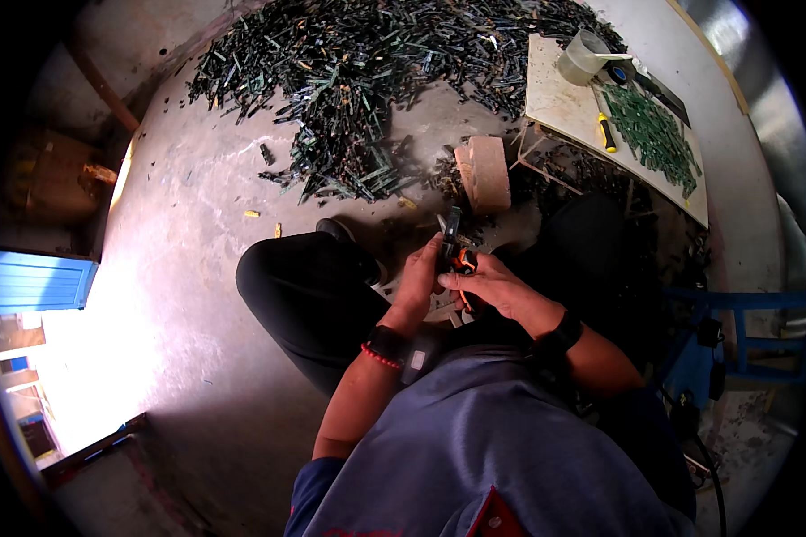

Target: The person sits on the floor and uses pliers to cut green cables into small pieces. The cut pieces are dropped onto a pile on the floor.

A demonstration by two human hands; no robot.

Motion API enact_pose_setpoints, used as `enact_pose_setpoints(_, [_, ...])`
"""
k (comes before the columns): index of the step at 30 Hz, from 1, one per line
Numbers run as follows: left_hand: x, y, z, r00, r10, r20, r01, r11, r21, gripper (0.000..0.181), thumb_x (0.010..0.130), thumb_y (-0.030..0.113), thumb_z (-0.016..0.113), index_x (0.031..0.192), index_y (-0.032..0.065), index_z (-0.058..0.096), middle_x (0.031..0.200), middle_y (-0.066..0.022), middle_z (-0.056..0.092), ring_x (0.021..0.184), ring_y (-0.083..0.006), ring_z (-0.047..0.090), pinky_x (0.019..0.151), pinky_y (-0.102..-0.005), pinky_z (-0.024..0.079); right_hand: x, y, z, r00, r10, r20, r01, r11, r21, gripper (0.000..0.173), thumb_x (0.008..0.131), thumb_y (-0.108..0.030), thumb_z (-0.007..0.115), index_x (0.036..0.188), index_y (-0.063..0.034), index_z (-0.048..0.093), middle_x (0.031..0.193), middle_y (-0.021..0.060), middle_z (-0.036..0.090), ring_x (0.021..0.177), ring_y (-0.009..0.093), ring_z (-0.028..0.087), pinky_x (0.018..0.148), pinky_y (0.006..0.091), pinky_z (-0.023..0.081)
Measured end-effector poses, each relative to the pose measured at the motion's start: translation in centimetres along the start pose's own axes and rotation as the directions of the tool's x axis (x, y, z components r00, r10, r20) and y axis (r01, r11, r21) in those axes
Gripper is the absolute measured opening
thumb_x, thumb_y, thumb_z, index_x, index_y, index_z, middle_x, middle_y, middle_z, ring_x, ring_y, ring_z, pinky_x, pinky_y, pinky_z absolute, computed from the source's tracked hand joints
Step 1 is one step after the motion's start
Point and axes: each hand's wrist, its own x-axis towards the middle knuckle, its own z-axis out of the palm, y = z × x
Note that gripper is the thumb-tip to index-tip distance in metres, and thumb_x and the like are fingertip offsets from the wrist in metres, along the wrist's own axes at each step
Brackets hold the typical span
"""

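Note:
My left hand [416, 280] grips a dark narrow strip [452, 223] that looks like an electronic part, its far end pointing away from me. In my right hand [497, 285] is a hand tool with orange and black handles [467, 262], apparently pliers. The tool's head lies close against the strip; whether its jaws bite it is hidden by my fingers. Both hands meet between my knees. Just beyond them stand reddish bricks [490, 176] on the floor. Dark scraps lie around the bricks.
A large heap of dark and green strips [349, 87] covers the floor ahead. At right, a pale board [554, 101] carries green strips [651, 137], a yellow-black screwdriver [606, 133], a plastic cup [577, 60] and a dark flat blade [668, 97]. Blue chair [745, 302] at my right.

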Motion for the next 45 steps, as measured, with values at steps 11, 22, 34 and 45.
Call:
enact_pose_setpoints(11, [-0.3, -0.1, 0.0, 0.999, -0.020, 0.035, 0.016, 0.996, 0.092, 0.047, 0.091, 0.047, 0.044, 0.073, 0.0057, 0.058, 0.052, -0.0016, 0.047, 0.042, -0.0094, 0.038, 0.040, -0.0254, 0.027, 0.9, 1.3, -0.1, 0.984, -0.172, -0.048, 0.167, 0.982, -0.087, 0.024, 0.082, -0.026, 0.066, 0.080, -0.0051, 0.055, 0.056, 0.0004, 0.052, 0.047, 0.008, 0.049, 0.041, 0.0232, 0.036])
enact_pose_setpoints(22, [-0.1, -0.3, -0.2, 0.990, -0.066, 0.122, 0.066, 0.998, 0.004, 0.047, 0.088, 0.049, 0.046, 0.065, 0.0084, 0.049, 0.051, -0.0010, 0.041, 0.042, -0.0120, 0.035, 0.042, -0.0268, 0.027, 1.9, -0.5, -2.7, 0.946, -0.102, -0.309, 0.179, 0.956, 0.231, 0.026, 0.087, -0.035, 0.060, 0.087, -0.0096, 0.054, 0.064, 0.0022, 0.059, 0.051, 0.011, 0.055, 0.045, 0.0229, 0.041])
enact_pose_setpoints(34, [-0.6, 0.1, 0.3, 0.969, -0.194, 0.154, 0.200, 0.979, -0.025, 0.053, 0.092, 0.054, 0.035, 0.068, 0.0086, 0.048, 0.053, -0.0019, 0.040, 0.042, -0.0131, 0.032, 0.041, -0.0262, 0.024, 4.1, -1.7, -2.9, 0.879, -0.174, -0.443, 0.286, 0.937, 0.200, 0.012, 0.082, -0.012, 0.064, 0.091, -0.0076, 0.059, 0.071, 0.0003, 0.057, 0.058, 0.010, 0.056, 0.049, 0.0239, 0.042])
enact_pose_setpoints(45, [0.5, -0.6, -0.3, 0.958, -0.245, 0.150, 0.268, 0.951, -0.155, 0.053, 0.093, 0.054, 0.029, 0.069, 0.0093, 0.046, 0.054, -0.0017, 0.038, 0.042, -0.0126, 0.029, 0.039, -0.0262, 0.024, 3.9, 0.8, -2.6, 0.906, -0.163, -0.389, 0.284, 0.918, 0.277, 0.027, 0.077, -0.008, 0.067, 0.100, -0.0039, 0.053, 0.081, 0.0024, 0.059, 0.068, 0.012, 0.058, 0.059, 0.0245, 0.044])
